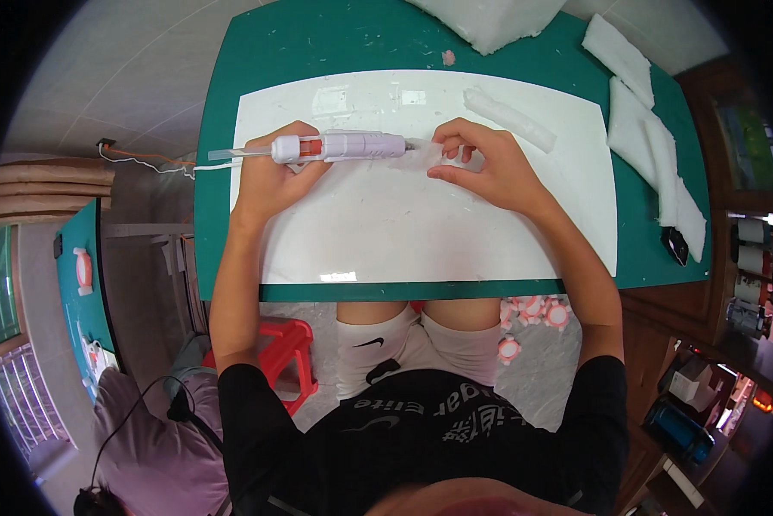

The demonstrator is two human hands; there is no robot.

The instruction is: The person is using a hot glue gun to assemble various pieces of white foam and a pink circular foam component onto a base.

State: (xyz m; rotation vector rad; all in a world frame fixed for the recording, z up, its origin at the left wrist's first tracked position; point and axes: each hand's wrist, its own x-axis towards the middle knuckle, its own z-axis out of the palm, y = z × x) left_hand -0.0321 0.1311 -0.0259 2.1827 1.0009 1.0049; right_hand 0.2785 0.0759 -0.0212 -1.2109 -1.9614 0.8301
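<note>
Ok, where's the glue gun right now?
In the head view, the glue gun lies sideways in the left hand, over the white sheet's upper left, its nozzle meeting the right hand.

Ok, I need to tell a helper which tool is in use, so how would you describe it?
On the green table lies a white sheet. Near its upper left edge the left hand grips a pale pen-shaped tool lying sideways. Alone there, it has a red band and a white cord.
</note>
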